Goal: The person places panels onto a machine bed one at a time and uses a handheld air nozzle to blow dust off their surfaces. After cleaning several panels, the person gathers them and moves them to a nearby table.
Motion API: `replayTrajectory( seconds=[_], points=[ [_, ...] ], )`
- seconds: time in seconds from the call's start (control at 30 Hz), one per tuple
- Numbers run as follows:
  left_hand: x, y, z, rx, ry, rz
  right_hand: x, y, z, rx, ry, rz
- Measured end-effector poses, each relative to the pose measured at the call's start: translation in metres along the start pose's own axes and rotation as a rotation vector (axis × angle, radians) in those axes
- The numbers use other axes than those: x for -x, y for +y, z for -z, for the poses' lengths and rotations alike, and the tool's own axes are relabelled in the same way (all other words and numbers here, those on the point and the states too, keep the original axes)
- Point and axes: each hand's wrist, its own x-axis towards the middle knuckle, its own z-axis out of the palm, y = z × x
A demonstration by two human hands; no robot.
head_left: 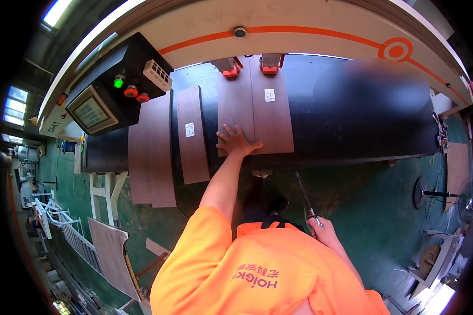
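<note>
My left hand [235, 142] lies flat with spread fingers on a brown wood-grain panel [235, 100], near its front end. Its thumb reaches over the seam onto a second brown panel [276, 126], which lies edge to edge with the first and has a white label [269, 95]. Down at my right side, my right hand [323, 231] is closed around what looks like an air blow gun [311, 208], its long thin nozzle pointing toward the table. Two clamps with red pads [269, 69] sit at the far ends of the panels.
More brown panels, one narrow [192, 152] and one wide [151, 157], lie left on the black table [347, 131]. A control box [115, 86] juts out at the left under the machine's beam [320, 18]. A pedestal fan [468, 199] stands at the right.
</note>
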Motion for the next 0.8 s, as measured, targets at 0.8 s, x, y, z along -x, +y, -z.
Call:
replayTrajectory(
  seconds=[0.8],
  points=[
    [-0.038, -0.028, -0.044, 0.125, 0.247, -0.113, -0.034, -0.040, 0.027, 0.090, 0.105, -0.105]
  ],
)
